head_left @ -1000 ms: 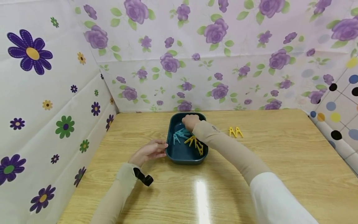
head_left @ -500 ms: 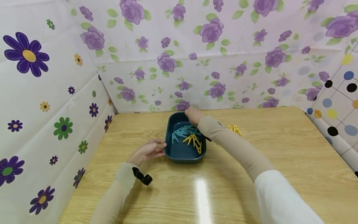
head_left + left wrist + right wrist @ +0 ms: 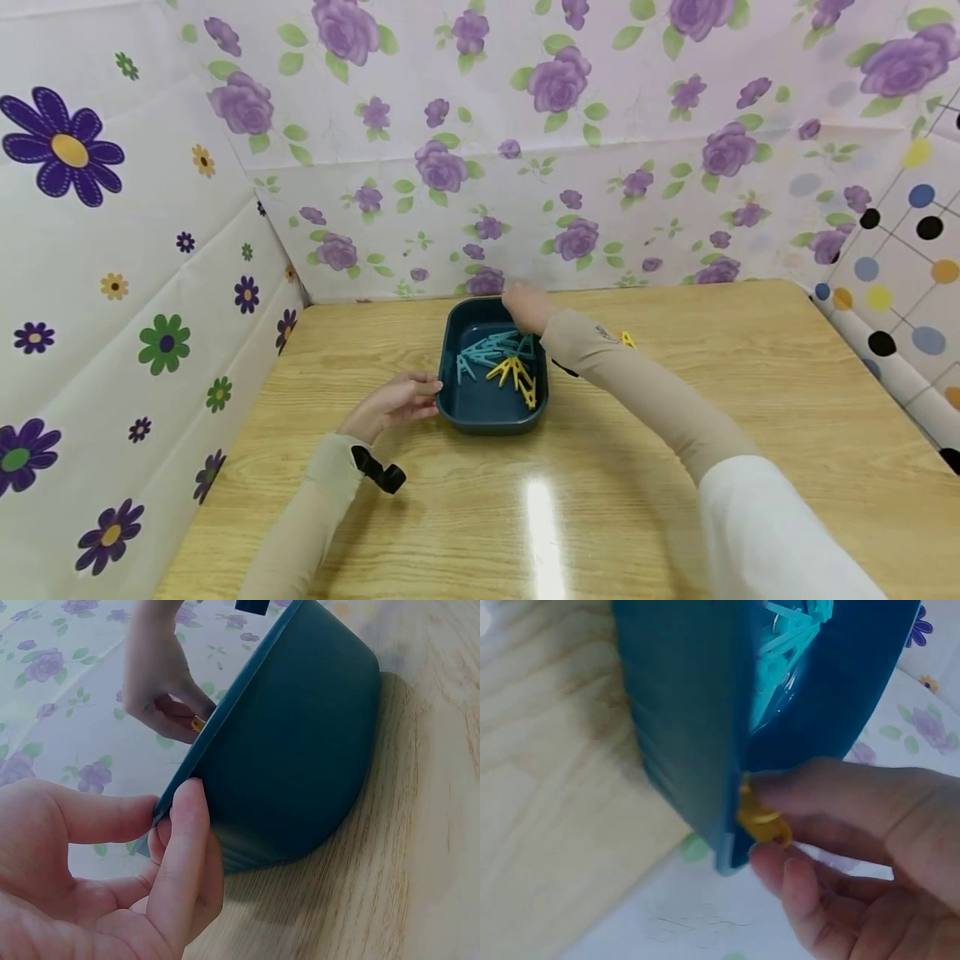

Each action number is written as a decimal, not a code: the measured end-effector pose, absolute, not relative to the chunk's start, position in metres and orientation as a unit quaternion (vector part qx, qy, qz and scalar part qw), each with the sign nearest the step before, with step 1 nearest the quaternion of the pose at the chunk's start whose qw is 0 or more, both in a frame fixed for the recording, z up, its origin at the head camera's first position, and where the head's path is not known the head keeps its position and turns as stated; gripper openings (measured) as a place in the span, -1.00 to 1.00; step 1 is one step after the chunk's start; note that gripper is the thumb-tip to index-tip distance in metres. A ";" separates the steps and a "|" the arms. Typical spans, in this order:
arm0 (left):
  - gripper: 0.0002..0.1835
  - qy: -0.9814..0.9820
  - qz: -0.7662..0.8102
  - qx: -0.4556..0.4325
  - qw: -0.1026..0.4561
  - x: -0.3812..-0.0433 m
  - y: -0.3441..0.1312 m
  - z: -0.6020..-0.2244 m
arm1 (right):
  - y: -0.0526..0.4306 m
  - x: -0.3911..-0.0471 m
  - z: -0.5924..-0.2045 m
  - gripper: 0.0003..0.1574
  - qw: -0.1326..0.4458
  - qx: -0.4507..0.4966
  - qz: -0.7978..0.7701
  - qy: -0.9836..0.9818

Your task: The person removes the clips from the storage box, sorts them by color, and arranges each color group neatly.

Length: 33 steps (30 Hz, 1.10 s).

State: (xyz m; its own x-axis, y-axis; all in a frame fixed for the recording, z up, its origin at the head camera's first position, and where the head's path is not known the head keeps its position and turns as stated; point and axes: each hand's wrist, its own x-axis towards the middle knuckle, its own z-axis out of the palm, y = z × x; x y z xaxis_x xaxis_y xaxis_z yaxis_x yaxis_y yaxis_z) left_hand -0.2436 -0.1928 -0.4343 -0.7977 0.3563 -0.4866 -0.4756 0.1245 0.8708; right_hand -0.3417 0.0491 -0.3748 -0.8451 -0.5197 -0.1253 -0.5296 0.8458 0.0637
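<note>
A dark teal plastic basin (image 3: 487, 429) stands on the table. My left hand (image 3: 393, 407) pinches its left rim between thumb and fingers, close up in the left wrist view. At the far right corner, my right hand (image 3: 528, 308) holds a yellow clothespin (image 3: 763, 817) between thumb and fingers. In the right wrist view that clothespin lies right at the rim; in the head view the hand hides it. Inside the basin, several light blue clothespins (image 3: 491, 346) lie in a loose heap, with several yellow clothespins (image 3: 517, 371) nearer the front.
On the wooden table (image 3: 450, 517), another yellow clothespin (image 3: 627, 339) shows partly behind my right sleeve. A flower-printed cloth (image 3: 442, 167) hangs along the back edge, and more printed cloth lines both sides. A black wrist mount (image 3: 382, 473) sits on my left forearm.
My right hand has moved from over the basin's far end to its far right corner, uncovering more blue clothespins. My sleeve now hides more of the table's yellow clothespins. The left hand keeps its place.
</note>
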 end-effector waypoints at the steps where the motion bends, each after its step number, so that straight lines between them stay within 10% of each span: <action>1: -0.90 0.680 0.660 -0.043 0.315 -0.244 -0.193 -0.434 | 0.051 -0.342 -0.375 -0.72 0.057 -0.274 0.043 0.959; 33: -0.95 0.680 0.661 -0.030 0.315 -0.245 -0.192 -0.439 | 0.118 -0.334 -0.405 -0.71 -0.027 -0.348 -0.243 0.905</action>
State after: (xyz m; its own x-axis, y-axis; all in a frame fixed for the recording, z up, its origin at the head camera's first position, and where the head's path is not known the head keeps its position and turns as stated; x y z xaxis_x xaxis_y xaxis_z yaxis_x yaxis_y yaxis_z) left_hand -0.2452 -0.1925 -0.4390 -0.8000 0.3749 -0.4685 -0.4575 0.1240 0.8805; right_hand -0.3342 0.1177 -0.4051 -0.7568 -0.6161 0.2184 -0.6427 0.6405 -0.4203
